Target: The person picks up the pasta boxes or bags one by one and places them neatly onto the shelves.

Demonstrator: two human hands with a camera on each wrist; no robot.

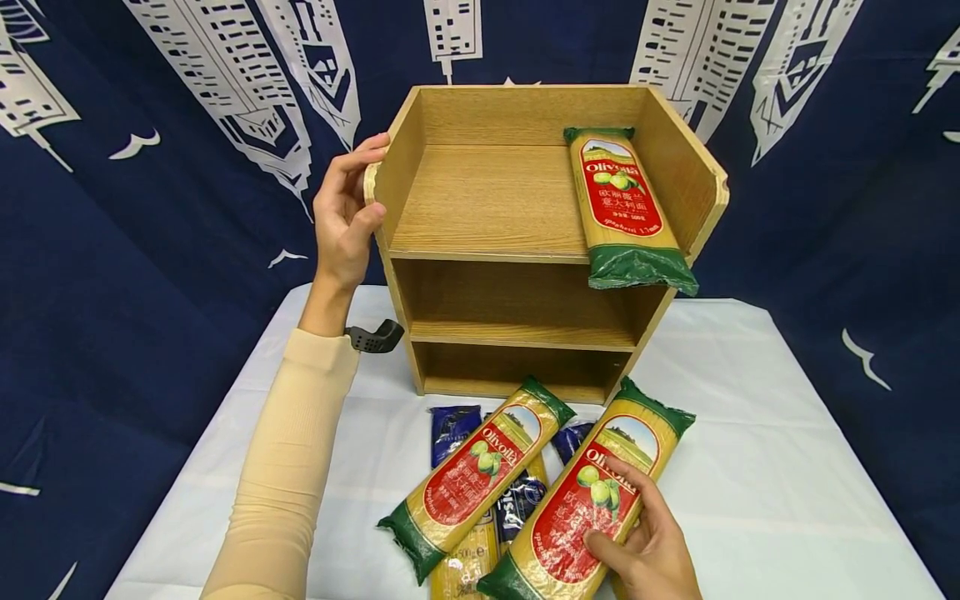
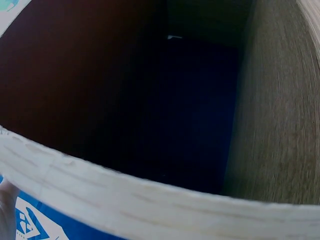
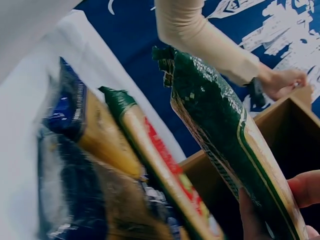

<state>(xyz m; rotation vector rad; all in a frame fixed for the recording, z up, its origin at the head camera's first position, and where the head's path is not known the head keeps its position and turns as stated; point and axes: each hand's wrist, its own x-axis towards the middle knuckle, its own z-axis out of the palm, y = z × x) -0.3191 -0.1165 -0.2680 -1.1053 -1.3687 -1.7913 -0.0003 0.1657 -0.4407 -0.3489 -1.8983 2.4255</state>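
My left hand (image 1: 347, 212) grips the left side panel of a wooden shelf (image 1: 480, 242). In the left wrist view the pale panel edge (image 2: 150, 200) crosses close to the camera. Low at the right, my right hand (image 1: 648, 542) holds a spaghetti packet (image 1: 577, 517) with a red label and green ends, thumb on its front. The right wrist view shows this packet (image 3: 220, 115) raised above the others. Another such spaghetti packet (image 1: 480, 479) lies slanted over blue-and-yellow pasta packets (image 1: 465, 571) on the table.
A third red-labelled spaghetti packet (image 1: 622, 200) lies on the shelf's top level, at the right side, its lower green end overhanging the front edge. Two lower compartments open toward me. The shelf stands on a white-covered table (image 1: 750, 450), before a dark blue printed curtain (image 1: 150, 250).
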